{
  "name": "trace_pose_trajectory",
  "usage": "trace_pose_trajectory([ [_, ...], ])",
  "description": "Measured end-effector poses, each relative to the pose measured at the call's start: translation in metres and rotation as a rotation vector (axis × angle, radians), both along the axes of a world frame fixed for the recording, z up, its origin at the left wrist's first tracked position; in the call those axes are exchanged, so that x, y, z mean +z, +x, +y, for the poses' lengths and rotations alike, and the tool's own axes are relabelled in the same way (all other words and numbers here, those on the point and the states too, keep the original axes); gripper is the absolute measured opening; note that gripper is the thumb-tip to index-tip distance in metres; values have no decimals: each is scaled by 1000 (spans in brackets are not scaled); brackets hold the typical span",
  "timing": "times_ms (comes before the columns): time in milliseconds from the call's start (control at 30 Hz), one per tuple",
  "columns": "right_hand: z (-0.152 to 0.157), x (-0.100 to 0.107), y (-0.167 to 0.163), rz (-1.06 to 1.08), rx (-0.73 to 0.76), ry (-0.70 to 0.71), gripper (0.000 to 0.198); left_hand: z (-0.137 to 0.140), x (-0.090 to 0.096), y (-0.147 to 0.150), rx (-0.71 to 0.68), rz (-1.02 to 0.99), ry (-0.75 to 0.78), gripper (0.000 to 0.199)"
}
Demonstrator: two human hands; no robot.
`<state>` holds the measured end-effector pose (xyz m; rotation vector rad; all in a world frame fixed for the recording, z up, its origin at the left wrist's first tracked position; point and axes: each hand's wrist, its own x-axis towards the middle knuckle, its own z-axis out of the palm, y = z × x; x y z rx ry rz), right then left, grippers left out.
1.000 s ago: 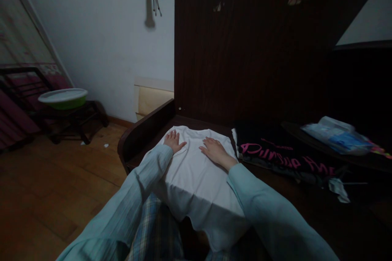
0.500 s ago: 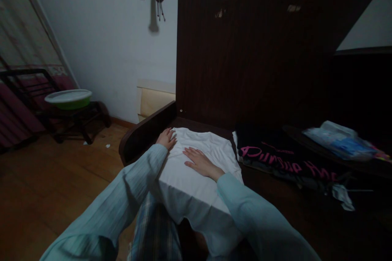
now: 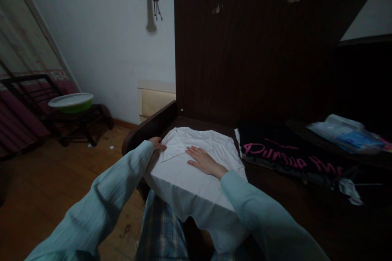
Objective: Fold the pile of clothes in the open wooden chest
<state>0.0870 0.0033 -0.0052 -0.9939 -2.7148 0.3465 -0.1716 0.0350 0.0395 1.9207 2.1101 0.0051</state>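
A white shirt [image 3: 190, 179] lies spread on the dark wooden surface, its lower part hanging over the front edge towards my knees. At its left edge, my left hand [image 3: 157, 143] is closed on the cloth beside a loose, sleeve-like flap [image 3: 174, 147]; some of its fingers are hidden. My right hand [image 3: 203, 160] rests flat on the middle of the shirt, fingers stretched out and pointing up and left.
To the right lies a dark folded garment [image 3: 288, 159] with pink lettering, and beyond it a clear plastic package [image 3: 346, 134]. A raised wooden side edge [image 3: 150, 120] borders the left. A chair [image 3: 81, 120] holds a green basin [image 3: 72, 108] by the wall.
My left hand has moved left and slightly nearer, from lying on the shirt to gripping its left edge, which is drawn outward. My right hand stays pressed on the cloth.
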Motion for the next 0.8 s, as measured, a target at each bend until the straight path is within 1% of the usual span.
trace_pose_trajectory([
  [167, 2, -2, 0, 0, 3, 12, 56, -5, 16, 23, -35, -2, 78, 37],
  [300, 3, -6, -1, 37, 10, 22, 54, -16, 24, 57, -78, 1, 169, 39],
  [400, 3, -7, -2, 107, 16, 45, 52, -28, 21, 88, -150, 32, 244, 37],
  [500, 6, -8, -1, 255, 9, 60, 37, -37, 11, 110, -248, 84, 223, 29],
  [567, 9, -9, 1, 389, -88, 43, 27, -41, 4, 116, -301, 101, 177, 28],
  [633, 10, -9, 2, 486, -207, 10, 27, -44, -2, 116, -355, 108, 164, 33],
  [667, 10, -9, 3, 497, -229, 1, 28, -46, -3, 114, -385, 108, 167, 36],
  [733, 9, -7, 3, 428, -184, 21, 33, -50, -5, 108, -451, 96, 176, 39],
  [800, 6, -5, 2, 290, -124, 73, 37, -57, -3, 101, -489, 65, 187, 40],
])
